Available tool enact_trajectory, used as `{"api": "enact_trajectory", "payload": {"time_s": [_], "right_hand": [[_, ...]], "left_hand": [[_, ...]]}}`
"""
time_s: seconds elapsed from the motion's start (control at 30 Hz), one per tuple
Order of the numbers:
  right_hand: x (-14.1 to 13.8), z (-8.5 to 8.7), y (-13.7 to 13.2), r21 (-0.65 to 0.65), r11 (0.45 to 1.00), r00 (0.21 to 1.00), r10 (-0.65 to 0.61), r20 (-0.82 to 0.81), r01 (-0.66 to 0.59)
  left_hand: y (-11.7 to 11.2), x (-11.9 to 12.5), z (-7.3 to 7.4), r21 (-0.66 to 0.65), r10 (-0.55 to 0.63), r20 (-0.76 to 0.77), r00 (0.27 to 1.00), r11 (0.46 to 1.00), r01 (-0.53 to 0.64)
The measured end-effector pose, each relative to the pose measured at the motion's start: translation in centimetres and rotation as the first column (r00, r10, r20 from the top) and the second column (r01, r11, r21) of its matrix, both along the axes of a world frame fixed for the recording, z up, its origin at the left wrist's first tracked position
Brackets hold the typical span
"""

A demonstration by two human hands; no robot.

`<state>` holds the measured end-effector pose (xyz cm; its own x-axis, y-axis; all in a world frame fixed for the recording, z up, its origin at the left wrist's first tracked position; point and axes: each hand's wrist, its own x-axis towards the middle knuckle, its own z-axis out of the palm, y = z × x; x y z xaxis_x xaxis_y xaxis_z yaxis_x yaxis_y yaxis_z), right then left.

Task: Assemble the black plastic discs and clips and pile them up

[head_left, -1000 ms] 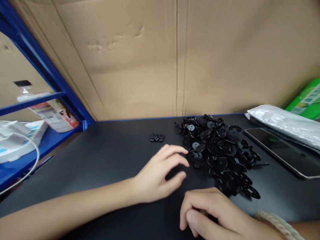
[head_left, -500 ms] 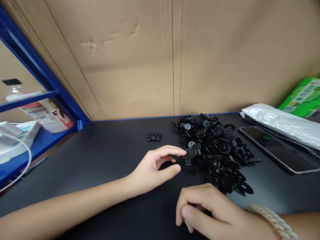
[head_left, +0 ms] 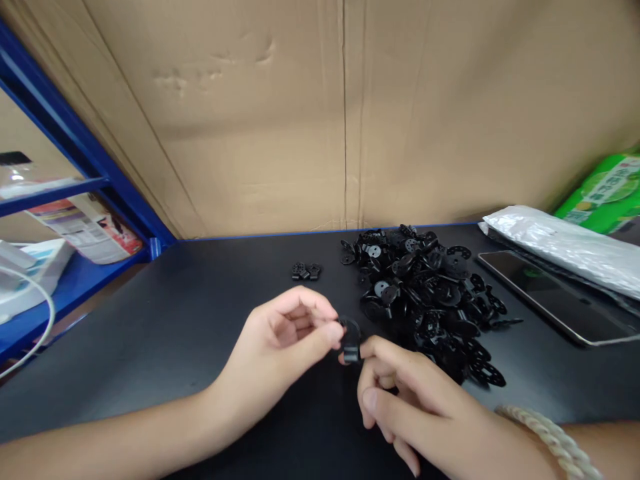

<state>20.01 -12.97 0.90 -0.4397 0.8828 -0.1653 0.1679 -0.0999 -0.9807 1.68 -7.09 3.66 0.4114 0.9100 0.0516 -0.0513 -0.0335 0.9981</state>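
My left hand [head_left: 280, 340] pinches a small black plastic part [head_left: 349, 337] between thumb and fingers, just above the black table [head_left: 200, 313]. My right hand [head_left: 410, 400] meets it from the right, its fingertips on the lower end of the same part. A heap of black round perforated plastic parts [head_left: 425, 300] lies just right of both hands. Two joined black parts [head_left: 307, 271] sit apart on the table behind my left hand. A braided cord bracelet [head_left: 545, 433] circles my right wrist.
A phone [head_left: 555, 297] lies flat at the right, with a silvery plastic bag [head_left: 565, 247] and a green packet [head_left: 605, 193] behind it. Cardboard walls [head_left: 350, 113] close the back. A blue shelf frame [head_left: 75, 147] with boxes and a white cable stands at the left.
My left hand took one black part from the heap's edge and drew it back. My right hand rose off the table and moved up to grip the same part.
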Motion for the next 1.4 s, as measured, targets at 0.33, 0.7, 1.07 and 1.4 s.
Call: {"api": "enact_trajectory", "payload": {"time_s": [0.33,0.7,1.07,1.4], "right_hand": [[0.2,-0.8,-0.2,-0.091,0.994,0.995,-0.072,-0.073,0.065],[0.1,-0.4,0.6,-0.094,0.994,0.986,-0.076,-0.150,0.062],[0.1,-0.7,0.5,-0.051,0.996,0.993,-0.082,-0.087,0.078],[-0.1,-1.2,0.4,0.034,0.994,0.995,-0.103,0.005,0.103]], "left_hand": [[-2.0,0.2,-1.5,0.141,-0.148,-0.154,0.977,0.975,0.170],[-1.6,0.6,-2.0,0.021,-0.218,-0.236,0.947,0.973,0.229],[-1.9,0.3,-2.2,0.000,-0.191,-0.211,0.959,0.981,0.196],[-1.9,0.5,-2.2,0.013,-0.163,-0.213,0.963,0.985,0.170]]}}
